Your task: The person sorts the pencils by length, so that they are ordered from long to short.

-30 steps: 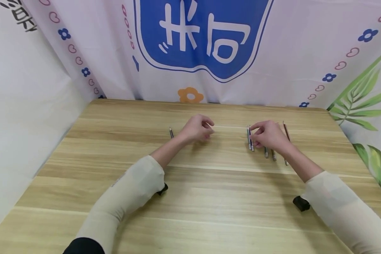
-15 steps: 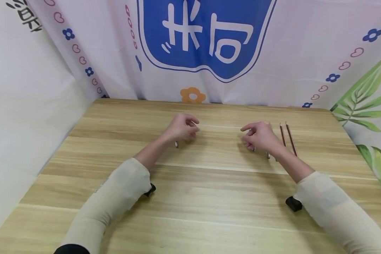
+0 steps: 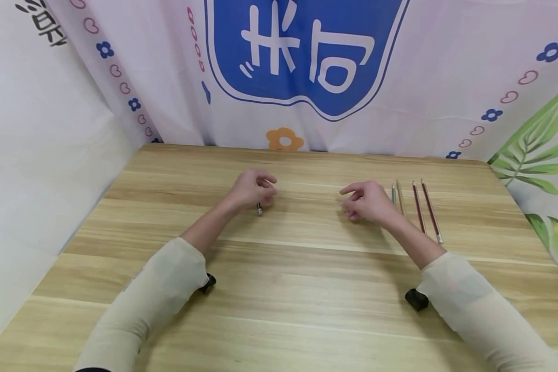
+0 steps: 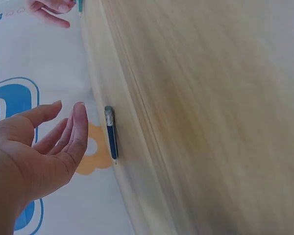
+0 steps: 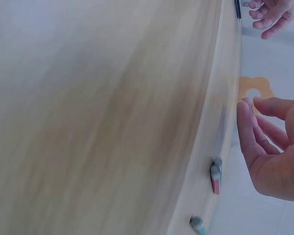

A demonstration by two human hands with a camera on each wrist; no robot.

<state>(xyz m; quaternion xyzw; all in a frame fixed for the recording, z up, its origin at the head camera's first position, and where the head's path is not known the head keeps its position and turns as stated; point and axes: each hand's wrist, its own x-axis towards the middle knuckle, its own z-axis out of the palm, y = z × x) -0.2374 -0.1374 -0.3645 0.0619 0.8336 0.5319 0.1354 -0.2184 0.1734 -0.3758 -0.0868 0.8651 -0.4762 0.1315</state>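
Note:
My left hand (image 3: 253, 187) hovers over the far left-middle of the wooden table, fingers loosely bent and holding nothing. Beneath it lies a dark blue pencil (image 3: 259, 208), mostly hidden by the hand; the left wrist view shows more of that pencil (image 4: 111, 139), apart from the fingers. My right hand (image 3: 366, 200) hovers to the right, also holding nothing, thumb and fingertips slightly apart. Two pencils lying together (image 5: 215, 176) show below it in the right wrist view; in the head view the hand covers them. Just right of it lie a teal pencil (image 3: 393, 192) and a tan pencil (image 3: 401, 196).
Two dark red pencils (image 3: 431, 209) lie farther right, roughly side by side. A printed curtain (image 3: 167, 77) hangs behind the table's far edge. Black wrist cameras (image 3: 417, 299) sit under both sleeves, close over the wooden table (image 3: 297, 299).
My left hand has moved left, over the dark blue pencil. My right hand has shifted left too, uncovering the teal and tan pencils and covering the pair beside them.

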